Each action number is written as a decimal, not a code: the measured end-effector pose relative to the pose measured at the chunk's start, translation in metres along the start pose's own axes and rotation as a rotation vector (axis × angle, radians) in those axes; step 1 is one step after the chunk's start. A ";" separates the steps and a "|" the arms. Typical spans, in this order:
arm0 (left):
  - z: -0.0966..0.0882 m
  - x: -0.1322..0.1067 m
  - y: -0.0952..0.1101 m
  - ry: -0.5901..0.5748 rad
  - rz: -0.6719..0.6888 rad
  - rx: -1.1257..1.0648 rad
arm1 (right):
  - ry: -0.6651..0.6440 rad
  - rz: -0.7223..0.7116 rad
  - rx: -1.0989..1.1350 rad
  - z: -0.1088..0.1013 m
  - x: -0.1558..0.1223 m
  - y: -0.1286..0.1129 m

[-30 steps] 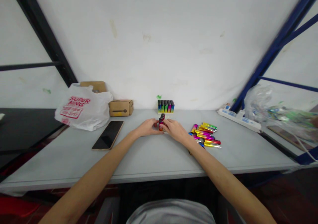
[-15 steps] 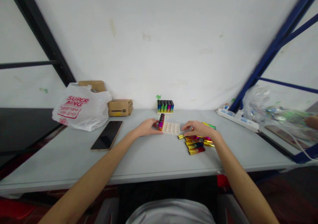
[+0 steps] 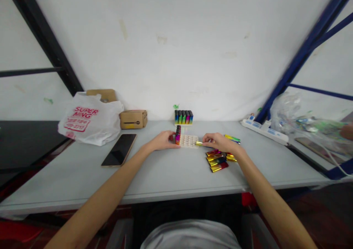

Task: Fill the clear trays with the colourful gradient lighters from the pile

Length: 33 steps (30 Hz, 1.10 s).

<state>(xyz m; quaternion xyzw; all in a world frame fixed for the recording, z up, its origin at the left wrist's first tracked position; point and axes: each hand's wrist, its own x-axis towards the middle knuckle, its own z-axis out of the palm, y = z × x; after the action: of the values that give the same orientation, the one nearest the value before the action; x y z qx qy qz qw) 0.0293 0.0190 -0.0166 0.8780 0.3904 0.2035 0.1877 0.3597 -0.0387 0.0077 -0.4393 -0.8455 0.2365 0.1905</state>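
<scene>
A white tray with round holes [image 3: 190, 141] lies mid-table, with a short row of colourful lighters [image 3: 178, 135] standing along its left edge. My left hand [image 3: 162, 140] rests against the tray's left side, fingers curled at that row. My right hand [image 3: 216, 141] hovers just right of the tray and pinches a gold lighter [image 3: 199, 143] held level, its tip pointing at the tray. A loose pile of metallic lighters [image 3: 219, 160] lies under and in front of my right wrist. A second, full tray of lighters [image 3: 184, 117] stands at the back by the wall.
A black phone [image 3: 119, 149] lies left of my left arm. Behind it sit a white plastic bag with red print [image 3: 88, 120] and a small cardboard box [image 3: 133, 119]. A white power strip [image 3: 264, 131] and a clear plastic bag [image 3: 303, 122] lie at the right.
My right hand left the tray, reached right to the lighter pile, picked up a gold lighter and lifted it back toward the tray. My left hand stayed at the tray.
</scene>
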 end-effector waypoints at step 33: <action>-0.004 -0.003 0.005 -0.022 0.002 -0.054 | 0.416 0.168 0.846 0.044 0.067 -0.041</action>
<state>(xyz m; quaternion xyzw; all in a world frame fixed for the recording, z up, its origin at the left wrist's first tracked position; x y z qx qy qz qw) 0.0282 0.0145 -0.0112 0.8752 0.3816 0.2045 0.2157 0.2732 -0.0142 0.0026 -0.4282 -0.5805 0.4814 0.4979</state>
